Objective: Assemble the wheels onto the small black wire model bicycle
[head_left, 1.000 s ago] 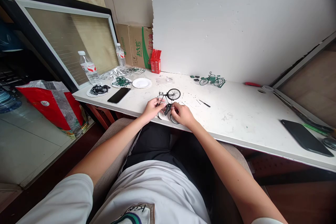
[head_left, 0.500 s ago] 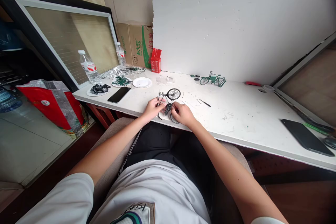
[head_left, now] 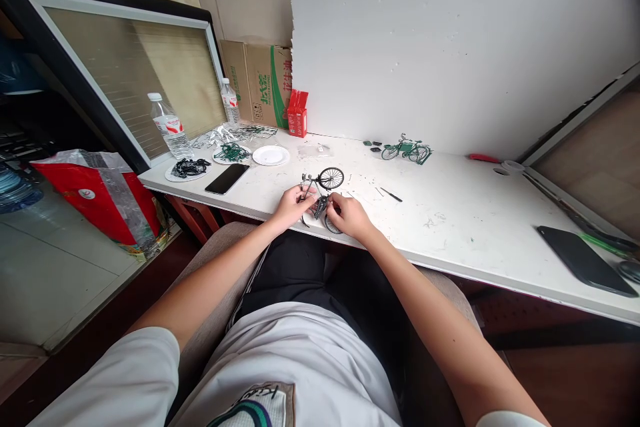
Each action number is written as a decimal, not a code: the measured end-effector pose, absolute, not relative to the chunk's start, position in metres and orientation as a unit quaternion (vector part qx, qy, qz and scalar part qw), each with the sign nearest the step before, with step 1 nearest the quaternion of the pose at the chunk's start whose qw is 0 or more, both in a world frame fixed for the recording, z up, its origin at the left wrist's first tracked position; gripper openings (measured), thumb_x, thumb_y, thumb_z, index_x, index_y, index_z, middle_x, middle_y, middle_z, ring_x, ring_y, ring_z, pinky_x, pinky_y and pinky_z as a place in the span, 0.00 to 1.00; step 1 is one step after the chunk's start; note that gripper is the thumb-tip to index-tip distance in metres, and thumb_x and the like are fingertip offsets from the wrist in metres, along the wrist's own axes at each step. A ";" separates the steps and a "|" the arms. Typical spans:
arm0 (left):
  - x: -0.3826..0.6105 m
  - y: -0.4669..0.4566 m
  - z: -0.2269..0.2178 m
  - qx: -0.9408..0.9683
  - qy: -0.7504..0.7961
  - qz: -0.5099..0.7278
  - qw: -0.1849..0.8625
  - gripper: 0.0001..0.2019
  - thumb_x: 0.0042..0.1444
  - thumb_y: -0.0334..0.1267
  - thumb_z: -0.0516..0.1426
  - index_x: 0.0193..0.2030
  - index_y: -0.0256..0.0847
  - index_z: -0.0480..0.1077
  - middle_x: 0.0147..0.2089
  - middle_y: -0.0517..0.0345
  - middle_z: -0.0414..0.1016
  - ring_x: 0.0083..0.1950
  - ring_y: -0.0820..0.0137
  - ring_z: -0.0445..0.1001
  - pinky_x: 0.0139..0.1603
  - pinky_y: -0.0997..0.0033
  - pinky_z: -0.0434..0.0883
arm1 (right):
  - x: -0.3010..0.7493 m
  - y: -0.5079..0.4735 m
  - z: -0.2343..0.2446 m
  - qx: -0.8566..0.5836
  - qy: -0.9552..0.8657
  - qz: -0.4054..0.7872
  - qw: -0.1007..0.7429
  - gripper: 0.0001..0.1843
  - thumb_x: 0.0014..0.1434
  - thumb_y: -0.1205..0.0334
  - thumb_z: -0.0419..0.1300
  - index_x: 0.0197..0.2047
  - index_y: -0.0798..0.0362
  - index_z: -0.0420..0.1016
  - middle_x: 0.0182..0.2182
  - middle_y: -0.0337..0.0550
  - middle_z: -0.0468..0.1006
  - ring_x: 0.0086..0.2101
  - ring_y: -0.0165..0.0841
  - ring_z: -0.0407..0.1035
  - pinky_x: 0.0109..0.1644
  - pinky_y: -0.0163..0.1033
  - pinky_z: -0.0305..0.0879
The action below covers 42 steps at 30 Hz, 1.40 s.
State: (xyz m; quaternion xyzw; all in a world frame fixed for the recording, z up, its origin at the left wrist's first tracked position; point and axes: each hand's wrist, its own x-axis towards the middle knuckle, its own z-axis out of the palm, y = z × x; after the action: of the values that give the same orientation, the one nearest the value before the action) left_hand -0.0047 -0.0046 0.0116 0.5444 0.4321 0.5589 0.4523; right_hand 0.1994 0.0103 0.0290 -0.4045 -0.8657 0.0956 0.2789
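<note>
A black model bicycle (head_left: pixel 331 178) lies tilted near the table's front edge, one spoked wheel pointing away from me and the other close to my right hand. My left hand (head_left: pixel 293 208) is closed around its frame from the left. On the right side, my right hand (head_left: pixel 347 215) has thumb and fingers pinched at the middle of the bicycle, by the frame and rear wheel. Whether a small part sits between those fingertips is hidden. Several tiny loose parts and a thin black tool (head_left: pixel 391 195) lie to the right of the bicycle.
A green model bicycle (head_left: pixel 406 149) stands at the back. Left are a phone (head_left: pixel 227 179), a white plate (head_left: pixel 271 155), plates of black sprues (head_left: pixel 188 169) and green sprues (head_left: pixel 232 152), and water bottles (head_left: pixel 170 125). A dark tablet-like slab (head_left: pixel 585 260) lies right; a red box (head_left: pixel 298 113) stands behind.
The view has shifted very slightly. Both hands keep their hold at the black bicycle, with no clear movement of it.
</note>
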 end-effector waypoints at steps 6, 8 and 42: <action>-0.004 -0.006 0.012 0.543 0.434 0.557 0.454 0.20 0.56 0.46 0.69 0.48 0.35 0.74 0.36 0.53 0.79 0.34 0.68 0.79 0.35 0.70 0.78 | 0.199 0.012 0.028 -0.410 -0.865 0.093 0.273 0.09 0.67 0.58 0.52 0.36 0.49 0.70 0.27 0.42 0.78 0.27 0.37 0.68 0.34 0.38 0.54; -0.003 -0.006 0.012 0.544 0.436 0.555 0.453 0.19 0.56 0.46 0.69 0.47 0.35 0.75 0.36 0.53 0.79 0.35 0.68 0.79 0.35 0.69 0.78 | 0.199 0.012 0.028 -0.413 -0.865 0.093 0.271 0.09 0.67 0.58 0.52 0.36 0.49 0.69 0.26 0.42 0.77 0.27 0.37 0.68 0.34 0.38 0.54; -0.003 -0.006 0.006 0.571 0.441 0.550 0.421 0.14 0.59 0.42 0.66 0.47 0.37 0.74 0.35 0.56 0.77 0.33 0.70 0.77 0.37 0.70 0.77 | 0.198 0.011 0.029 -0.414 -0.869 0.088 0.256 0.09 0.66 0.59 0.51 0.36 0.50 0.70 0.27 0.43 0.77 0.27 0.36 0.67 0.34 0.38 0.51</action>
State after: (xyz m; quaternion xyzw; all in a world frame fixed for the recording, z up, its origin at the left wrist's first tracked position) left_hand -0.0032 -0.0059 0.0064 0.5709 0.4408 0.5504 0.4206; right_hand 0.1980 0.0112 0.0292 -0.4143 -0.8690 0.0883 0.2557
